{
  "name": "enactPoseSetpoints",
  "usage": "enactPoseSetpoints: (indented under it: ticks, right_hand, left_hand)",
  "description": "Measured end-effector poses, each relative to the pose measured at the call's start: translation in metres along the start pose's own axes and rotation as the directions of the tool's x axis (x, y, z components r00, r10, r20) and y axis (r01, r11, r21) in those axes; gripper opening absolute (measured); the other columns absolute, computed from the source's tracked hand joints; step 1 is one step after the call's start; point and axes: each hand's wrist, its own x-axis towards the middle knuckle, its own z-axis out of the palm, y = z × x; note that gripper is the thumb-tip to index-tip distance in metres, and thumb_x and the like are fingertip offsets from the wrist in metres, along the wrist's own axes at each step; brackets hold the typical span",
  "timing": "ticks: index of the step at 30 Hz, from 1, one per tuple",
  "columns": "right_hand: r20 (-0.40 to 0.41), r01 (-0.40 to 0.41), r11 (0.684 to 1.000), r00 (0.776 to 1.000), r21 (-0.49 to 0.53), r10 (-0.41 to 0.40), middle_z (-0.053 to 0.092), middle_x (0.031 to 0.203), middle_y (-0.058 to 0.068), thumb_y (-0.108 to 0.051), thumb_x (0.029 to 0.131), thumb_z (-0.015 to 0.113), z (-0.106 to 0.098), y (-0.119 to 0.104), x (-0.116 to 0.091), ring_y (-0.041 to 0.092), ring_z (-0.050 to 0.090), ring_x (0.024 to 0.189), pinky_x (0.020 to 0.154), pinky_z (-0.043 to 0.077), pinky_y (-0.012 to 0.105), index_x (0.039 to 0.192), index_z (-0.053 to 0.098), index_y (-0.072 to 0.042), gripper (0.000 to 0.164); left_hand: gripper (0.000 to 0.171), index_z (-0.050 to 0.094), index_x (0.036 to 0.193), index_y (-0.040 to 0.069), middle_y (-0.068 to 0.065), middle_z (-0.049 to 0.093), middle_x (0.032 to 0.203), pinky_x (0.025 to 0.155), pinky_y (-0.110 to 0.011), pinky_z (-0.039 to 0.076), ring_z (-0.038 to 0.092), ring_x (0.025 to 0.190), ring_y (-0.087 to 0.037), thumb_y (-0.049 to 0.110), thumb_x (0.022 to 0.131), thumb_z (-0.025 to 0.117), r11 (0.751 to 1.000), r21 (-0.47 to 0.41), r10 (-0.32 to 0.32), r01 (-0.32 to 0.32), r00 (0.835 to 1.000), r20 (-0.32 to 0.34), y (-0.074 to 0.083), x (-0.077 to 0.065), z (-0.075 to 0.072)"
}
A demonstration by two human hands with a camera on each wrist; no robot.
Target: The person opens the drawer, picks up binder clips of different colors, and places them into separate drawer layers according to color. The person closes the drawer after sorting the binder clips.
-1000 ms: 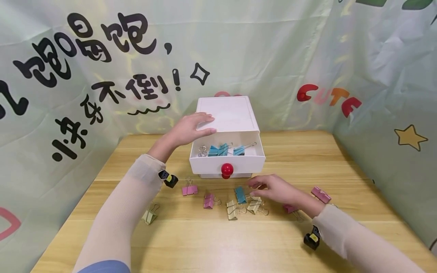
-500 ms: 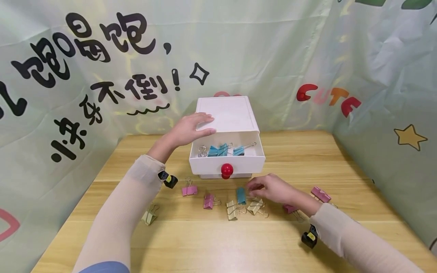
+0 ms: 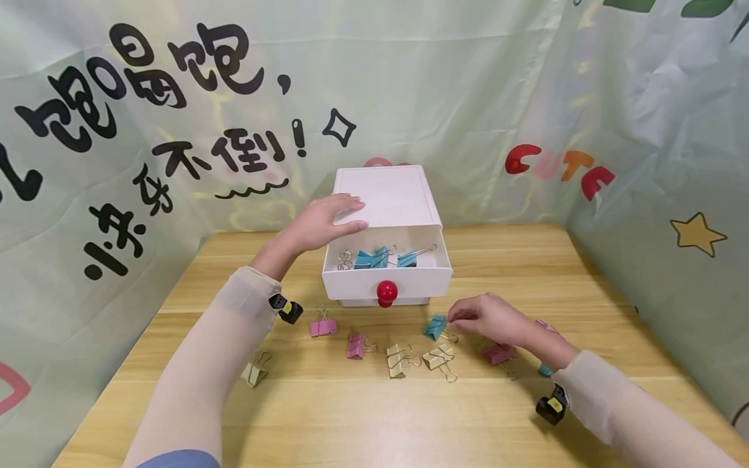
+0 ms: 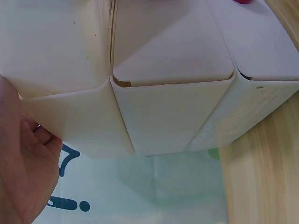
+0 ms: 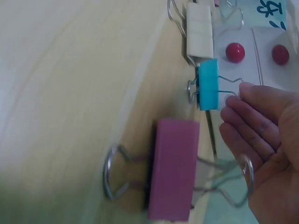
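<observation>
My right hand (image 3: 494, 318) pinches a wire handle of a blue binder clip (image 3: 435, 326) between thumb and fingertips, low at the tabletop. In the right wrist view the clip's teal body (image 5: 209, 85) stands just beyond the fingertips, close to a cream clip. A white drawer box (image 3: 389, 195) stands at the back, its upper drawer (image 3: 351, 284) pulled out, holding several blue binder clips (image 3: 374, 258). On the box's upper left edge rests my left hand (image 3: 310, 227), fingers extended over the top; the left wrist view shows it beside the white side wall (image 4: 84, 123).
Pink clips (image 3: 355, 346) and cream clips (image 3: 396, 361) lie scattered before the box. A pink clip (image 3: 499, 353) and another blue clip (image 3: 545, 370) lie near my right forearm. Red knobs (image 5: 235, 52) jut from the drawer fronts. A printed cloth (image 3: 456, 84) hangs behind the table.
My right hand has moved right and slightly up, and the blue clip has shifted right with it, away from the cream clips. The left hand stays on the box.
</observation>
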Motion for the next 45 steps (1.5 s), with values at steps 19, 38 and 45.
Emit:
enactPoseSetpoints:
  ticks: [19,38,45]
  right_hand:
    - [0.023,-0.053,0.979,0.998,-0.198,0.059,0.069,0.104,0.001,-0.04,0.087,0.074,0.019,-0.012,0.01,0.016,0.063,0.091,0.085,0.053,0.043,0.123,0.065,-0.007,0.05]
    - [-0.144,-0.123,0.923,0.987,-0.364,0.074,0.063,0.083,0.0,-0.029,0.086,0.077,0.025,-0.005,0.006,0.013,0.054,0.068,0.063,0.05,0.036,0.1,0.065,-0.008,0.028]
    - [-0.177,-0.208,0.894,0.973,-0.397,0.149,0.064,0.086,0.005,-0.04,0.088,0.072,0.026,-0.007,0.008,0.018,0.058,0.067,0.062,0.051,0.041,0.103,0.065,-0.006,0.038]
  left_hand:
    - [0.066,0.054,0.141,0.016,-0.002,0.045,0.149,0.116,-0.045,0.021,0.028,0.144,-0.021,0.06,0.092,0.056,0.999,-0.036,-0.008,0.008,1.0,-0.001,-0.001,-0.005,0.003]
    - [0.065,0.054,0.141,0.015,-0.002,0.045,0.149,0.117,-0.044,0.021,0.029,0.144,-0.021,0.058,0.092,0.056,1.0,-0.019,0.015,-0.015,1.0,-0.019,0.0,-0.002,0.001]
    - [0.067,0.054,0.141,0.016,-0.002,0.044,0.15,0.117,-0.045,0.02,0.028,0.144,-0.021,0.06,0.092,0.055,1.0,-0.018,0.01,-0.011,1.0,-0.011,0.0,-0.002,0.0]
